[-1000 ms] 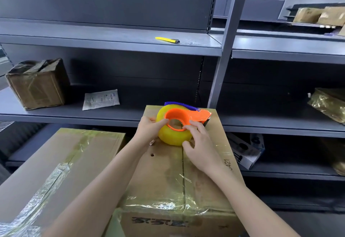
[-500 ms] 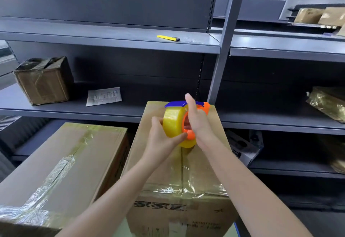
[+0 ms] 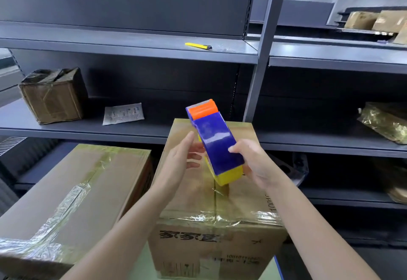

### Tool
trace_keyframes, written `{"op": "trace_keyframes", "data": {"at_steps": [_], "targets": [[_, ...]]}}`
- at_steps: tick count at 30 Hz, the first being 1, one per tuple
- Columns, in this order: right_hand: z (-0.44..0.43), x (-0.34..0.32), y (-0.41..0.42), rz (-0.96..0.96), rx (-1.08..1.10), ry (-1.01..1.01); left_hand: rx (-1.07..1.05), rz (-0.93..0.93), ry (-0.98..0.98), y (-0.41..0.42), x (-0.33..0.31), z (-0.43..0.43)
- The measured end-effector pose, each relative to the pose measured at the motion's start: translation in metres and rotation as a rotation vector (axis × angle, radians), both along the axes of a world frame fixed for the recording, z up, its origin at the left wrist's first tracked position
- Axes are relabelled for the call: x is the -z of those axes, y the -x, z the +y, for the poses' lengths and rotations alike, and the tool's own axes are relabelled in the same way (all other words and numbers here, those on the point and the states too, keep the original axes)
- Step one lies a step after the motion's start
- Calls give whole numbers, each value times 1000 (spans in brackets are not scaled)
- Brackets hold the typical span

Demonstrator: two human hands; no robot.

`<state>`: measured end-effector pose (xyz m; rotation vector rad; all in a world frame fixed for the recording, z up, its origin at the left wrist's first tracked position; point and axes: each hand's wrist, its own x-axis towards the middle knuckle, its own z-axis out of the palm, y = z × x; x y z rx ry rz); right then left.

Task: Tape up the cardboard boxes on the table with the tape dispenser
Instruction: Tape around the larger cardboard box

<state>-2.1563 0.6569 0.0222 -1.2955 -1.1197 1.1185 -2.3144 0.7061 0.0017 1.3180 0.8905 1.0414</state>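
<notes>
Two cardboard boxes sit nearest, side by side: the left box (image 3: 72, 191) with crinkled clear tape running along its top and over its near edge, and the middle box (image 3: 209, 209) with tape across its near top edge and dark printing on its front. Above the middle box the two hands meet at the one tape dispenser (image 3: 217, 145), which is blue-shelled with an orange roller end tilted up and away (the yellow roll peeks out at its lower end). It is held clear of the cardboard. The right hand (image 3: 255, 165) grips it, thumb on the blue face and fingers wrapped behind. The left hand (image 3: 178, 163) is spread, its fingers straight and reaching to the dispenser's left side; whether they touch it I cannot tell. Beyond, on the middle shelf (image 3: 88, 129), stand one small worn box (image 3: 52, 96), one printed paper sheet (image 3: 123, 113) and, far right, one gold-wrapped bundle (image 3: 385, 123). On the upper shelf (image 3: 132, 48) lies one yellow utility knife (image 3: 198, 46)
</notes>
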Motion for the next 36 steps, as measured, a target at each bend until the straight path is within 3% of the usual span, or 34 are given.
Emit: {"op": "trace_keyframes", "data": {"at_steps": [7,12,17,21,25,30,36], "targets": [[-6,-13,-8,-78,-4,136,99,-48,84,-10,-11,-20],[-9,-32,-2,-536,-119,89,48,-34,-45,-15,-13,-18],[-2,-20,13,-928,176,39,62,95,-106,-12,-14,-11],[5,-17,17,-1004,192,-28,-28,169,-122,-6,-19,0],[11,-22,3,-1013,138,18,-197,32,106,2,-20,35],[19,-14,4,-1170,180,-41,-57,12,276,-1,-25,56],[26,-15,7,-1201,148,-129,3,129,204,15,-24,71]]}}
